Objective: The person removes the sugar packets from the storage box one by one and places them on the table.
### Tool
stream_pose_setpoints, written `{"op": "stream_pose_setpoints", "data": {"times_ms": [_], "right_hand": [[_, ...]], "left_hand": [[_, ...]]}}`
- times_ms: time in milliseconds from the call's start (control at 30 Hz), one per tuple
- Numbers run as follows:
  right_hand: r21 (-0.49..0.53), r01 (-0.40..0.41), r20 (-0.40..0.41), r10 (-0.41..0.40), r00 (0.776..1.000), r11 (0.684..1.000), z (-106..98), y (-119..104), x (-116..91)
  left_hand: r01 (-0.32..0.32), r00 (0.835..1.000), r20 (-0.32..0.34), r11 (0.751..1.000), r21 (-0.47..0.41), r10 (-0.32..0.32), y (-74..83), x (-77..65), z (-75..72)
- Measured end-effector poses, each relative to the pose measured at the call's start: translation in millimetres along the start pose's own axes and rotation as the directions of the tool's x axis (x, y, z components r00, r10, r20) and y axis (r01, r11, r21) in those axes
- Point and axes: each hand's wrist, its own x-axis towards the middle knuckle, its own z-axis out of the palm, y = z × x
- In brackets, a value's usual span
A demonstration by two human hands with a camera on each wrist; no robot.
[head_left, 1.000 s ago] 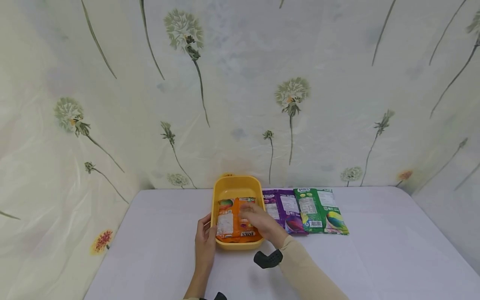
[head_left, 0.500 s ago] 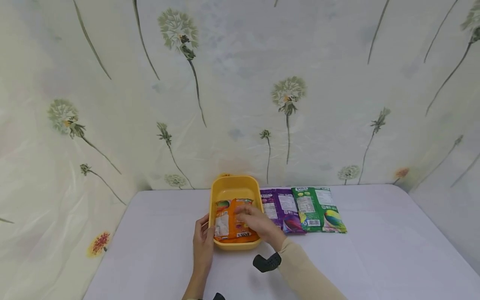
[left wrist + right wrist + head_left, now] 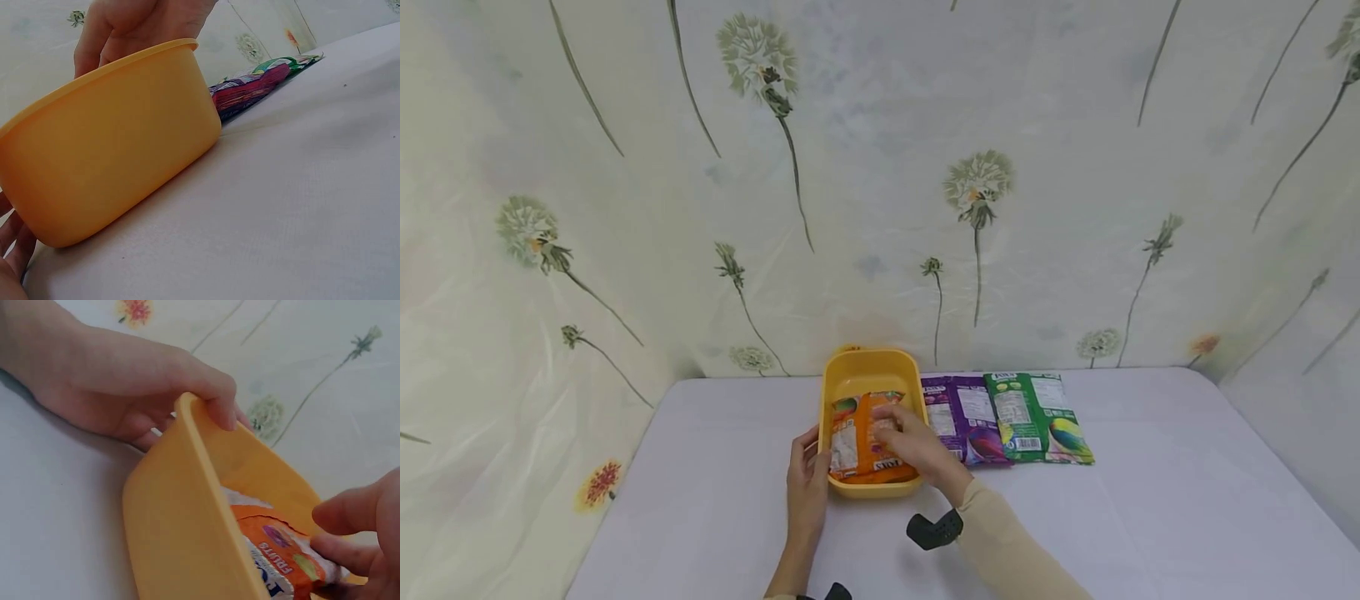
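Note:
A yellow plastic tub (image 3: pixel 871 362) stands on the table with orange candy bags in it. My left hand (image 3: pixel 807 492) grips the tub's left side, its thumb hooked over the rim and its fingers outside, as the right wrist view shows. My right hand (image 3: pixel 921 450) reaches in over the right rim. Its thumb and fingers pinch the edge of the upper orange candy bag (image 3: pixel 278 540), which lies slightly askew over another orange bag (image 3: pixel 883 476). The tub wall (image 3: pixel 119 150) hides the bags in the left wrist view.
Right of the tub a purple candy bag (image 3: pixel 973 417) lies flat, partly behind the tub and my right hand. A green candy bag (image 3: pixel 1037 417) lies against it. The white-covered table (image 3: pixel 1157 483) meets a flower-printed cloth backdrop (image 3: pixel 880 208) at the back.
The upper orange bag has turned and lifted a little at its near end, showing more of the bag beneath. My left hand has stayed on the tub.

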Motion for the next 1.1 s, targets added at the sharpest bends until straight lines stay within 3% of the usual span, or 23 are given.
{"op": "stream_pose_setpoints", "data": {"times_ms": [100,233,433,833,1100], "right_hand": [[-0.059,0.029,-0.062,-0.032,0.998,0.998,2.6,1.0,-0.4],[-0.109,0.056,-0.133,-0.07,0.989,0.992,5.9,2.0,-1.1],[-0.117,0.087,-0.179,-0.107,0.978,0.989,9.2,1.5,-1.3],[-0.009,0.154,-0.224,-0.152,0.963,0.988,9.6,4.4,-3.8],[0.098,0.241,-0.28,-0.206,0.938,0.966,10.0,8.2,-5.2]], "left_hand": [[0.001,1.0,0.003,1.0,-0.008,-0.001,-2.5,2.1,-0.4],[0.012,1.0,-0.005,1.0,-0.027,-0.012,-18.3,8.6,0.9],[0.019,0.999,-0.028,0.999,-0.031,-0.02,-34.7,14.3,2.3],[-0.009,0.999,-0.042,1.0,0.0,0.009,-33.9,14.4,4.3],[-0.007,0.999,-0.041,1.0,-0.001,0.007,-33.3,12.8,3.4]]}}
